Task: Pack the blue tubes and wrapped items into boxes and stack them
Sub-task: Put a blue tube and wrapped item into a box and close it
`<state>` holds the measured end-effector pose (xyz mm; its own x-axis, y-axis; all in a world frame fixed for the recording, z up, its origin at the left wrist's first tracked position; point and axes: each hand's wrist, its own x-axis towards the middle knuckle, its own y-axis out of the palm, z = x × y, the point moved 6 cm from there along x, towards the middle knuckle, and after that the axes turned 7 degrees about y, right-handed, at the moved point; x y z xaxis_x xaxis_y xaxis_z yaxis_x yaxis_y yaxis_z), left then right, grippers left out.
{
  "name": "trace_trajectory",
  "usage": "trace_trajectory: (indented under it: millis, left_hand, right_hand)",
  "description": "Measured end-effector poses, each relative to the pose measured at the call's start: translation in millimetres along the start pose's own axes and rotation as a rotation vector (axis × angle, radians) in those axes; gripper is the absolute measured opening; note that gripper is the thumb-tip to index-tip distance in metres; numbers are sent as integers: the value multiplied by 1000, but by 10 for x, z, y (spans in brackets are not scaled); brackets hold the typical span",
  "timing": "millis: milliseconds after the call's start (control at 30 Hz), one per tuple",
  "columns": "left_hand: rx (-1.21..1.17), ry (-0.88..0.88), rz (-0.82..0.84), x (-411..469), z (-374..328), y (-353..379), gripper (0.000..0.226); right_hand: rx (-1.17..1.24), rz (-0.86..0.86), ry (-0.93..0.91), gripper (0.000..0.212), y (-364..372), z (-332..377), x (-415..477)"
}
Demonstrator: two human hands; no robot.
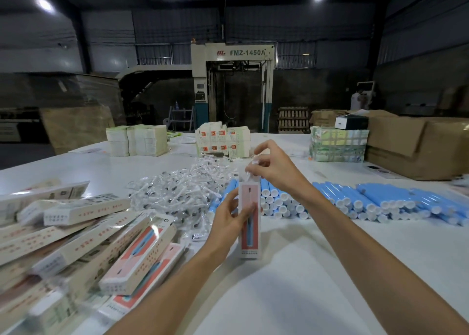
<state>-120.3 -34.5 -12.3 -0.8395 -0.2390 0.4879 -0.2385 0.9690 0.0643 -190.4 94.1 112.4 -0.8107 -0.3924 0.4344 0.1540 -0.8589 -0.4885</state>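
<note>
Gripping an upright box point(250, 220) in the left hand point(229, 216), a person pinches a wrapped item point(250, 168) at its open top with the right hand point(272, 168), blue tubes point(355, 202) stacked behind.

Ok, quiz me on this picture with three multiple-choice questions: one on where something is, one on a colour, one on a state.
1. Where does the heap of packed long cardboard boxes lie on the white table?
A. at the person's right
B. at the person's left
C. on a brown carton

2. What colour are the caps of the blue plastic tubes?
A. black
B. red
C. white

3. How is the pink-fronted long box in the left hand?
A. held upright
B. lying flat
C. crushed

Answers:
1 B, the heap fills the lower left of the view.
2 C, the white ends face the camera.
3 A, it stands on end while the right hand pinches a clear-wrapped item at its top.
</note>
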Motion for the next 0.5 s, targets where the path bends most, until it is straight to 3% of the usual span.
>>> trace_trajectory:
  millis: [233, 333, 500]
  left_hand:
    - [-13, -6, -13, 120, 77, 72, 23]
    - [18, -32, 5, 207, 109, 134, 23]
    - [-7, -67, -7, 272, 147, 176, 63]
  right_hand:
    - [-158, -110, -83, 10, 158, -107, -48]
    - [-225, -123, -72, 15, 147, -241, -65]
    - [-84, -194, 6, 36, 81, -548, -252]
